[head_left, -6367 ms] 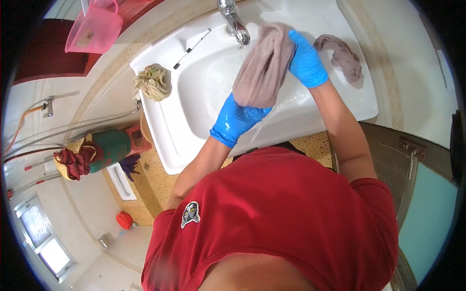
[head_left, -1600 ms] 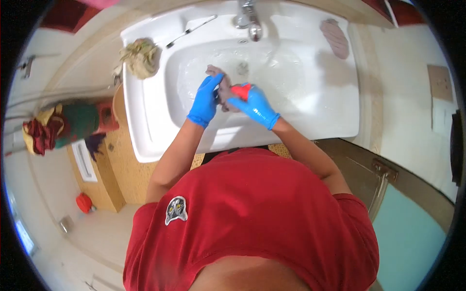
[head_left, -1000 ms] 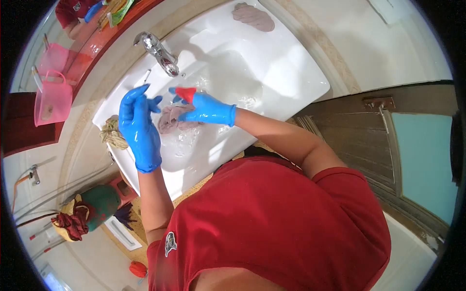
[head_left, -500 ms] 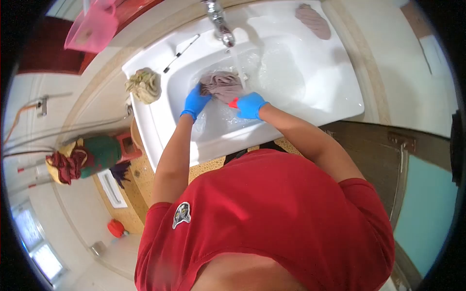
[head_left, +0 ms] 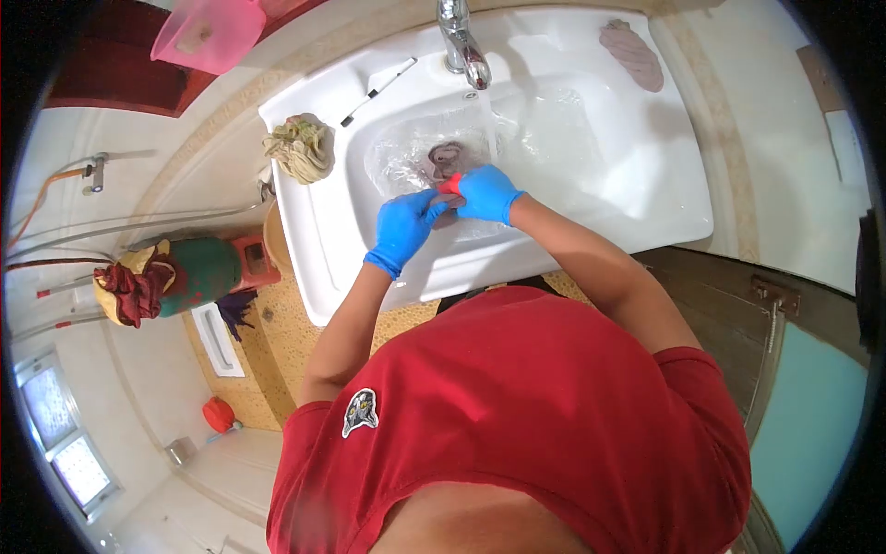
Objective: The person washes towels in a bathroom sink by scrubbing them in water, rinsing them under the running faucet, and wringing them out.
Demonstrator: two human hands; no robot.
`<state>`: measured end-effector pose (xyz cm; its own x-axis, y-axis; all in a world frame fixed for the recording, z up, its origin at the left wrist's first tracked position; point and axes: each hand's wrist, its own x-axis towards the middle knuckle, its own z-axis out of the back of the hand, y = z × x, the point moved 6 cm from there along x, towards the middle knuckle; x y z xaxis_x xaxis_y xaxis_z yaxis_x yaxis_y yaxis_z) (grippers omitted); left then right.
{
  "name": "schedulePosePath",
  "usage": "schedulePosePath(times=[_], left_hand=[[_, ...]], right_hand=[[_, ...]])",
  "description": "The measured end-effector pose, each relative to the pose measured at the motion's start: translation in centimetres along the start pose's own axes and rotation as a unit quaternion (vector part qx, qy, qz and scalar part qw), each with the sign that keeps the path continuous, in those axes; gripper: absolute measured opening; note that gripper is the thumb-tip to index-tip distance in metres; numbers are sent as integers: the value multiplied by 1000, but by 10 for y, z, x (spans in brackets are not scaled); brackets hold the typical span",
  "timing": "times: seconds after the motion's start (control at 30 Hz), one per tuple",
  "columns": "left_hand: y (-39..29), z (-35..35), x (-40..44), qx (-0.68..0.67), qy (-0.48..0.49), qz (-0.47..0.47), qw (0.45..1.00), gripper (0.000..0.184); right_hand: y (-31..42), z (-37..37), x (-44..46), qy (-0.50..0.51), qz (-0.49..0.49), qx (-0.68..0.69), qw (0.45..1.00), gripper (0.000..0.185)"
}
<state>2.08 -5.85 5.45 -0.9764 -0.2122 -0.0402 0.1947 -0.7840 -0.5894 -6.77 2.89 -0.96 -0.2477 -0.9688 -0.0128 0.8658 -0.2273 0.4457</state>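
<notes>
A mauve cloth point(head_left: 446, 159) lies bunched in the water of the white sink point(head_left: 637, 175), its near end drawn up toward the front rim. My left hand point(head_left: 402, 227), in a blue glove, is closed on that near end. Close beside it, my right hand point(head_left: 489, 192), gloved in blue too, is closed around a small red object point(head_left: 449, 186) pressed against the cloth. Most of this object is covered by the fingers, so its kind cannot be made out. Water runs from the chrome tap point(head_left: 463, 46) just beyond my right hand.
A twisted mauve cloth point(head_left: 633, 55) rests on the sink's far right corner, a crumpled yellowish-green cloth point(head_left: 299, 150) on its left ledge. A black-and-white marker-like stick point(head_left: 379, 91) lies on the rim. At upper left is a pink mug point(head_left: 210, 35); a green cylinder point(head_left: 201, 277) is below.
My left hand has come nearer to my right hand and the front rim. The cloth is now drawn out between the hands and the water, less bunched. The view has shifted slightly.
</notes>
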Motion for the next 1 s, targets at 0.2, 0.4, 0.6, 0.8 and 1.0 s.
schedulePosePath(times=[0.2, 0.4, 0.6, 0.8, 1.0], left_hand=[[-36, 65, 12, -122, -138, -52, 982, 21], [-71, 107, 24, -322, -128, -29, 937, 23], [-109, 171, 41, -248, -245, -60, 935, 21], [-120, 228, 70, -241, -309, -144, 909, 16], [-104, 209, 87, -224, -185, -118, 950, 17]], right_hand=[[-11, 53, -26, 98, -37, 129, 986, 46], [4, 120, -37, 124, -20, 378, 917, 46], [1, 211, -44, -169, -106, 334, 921, 40], [12, 289, -64, -194, -144, 431, 870, 24], [-30, 300, -72, -268, -66, 418, 865, 22]])
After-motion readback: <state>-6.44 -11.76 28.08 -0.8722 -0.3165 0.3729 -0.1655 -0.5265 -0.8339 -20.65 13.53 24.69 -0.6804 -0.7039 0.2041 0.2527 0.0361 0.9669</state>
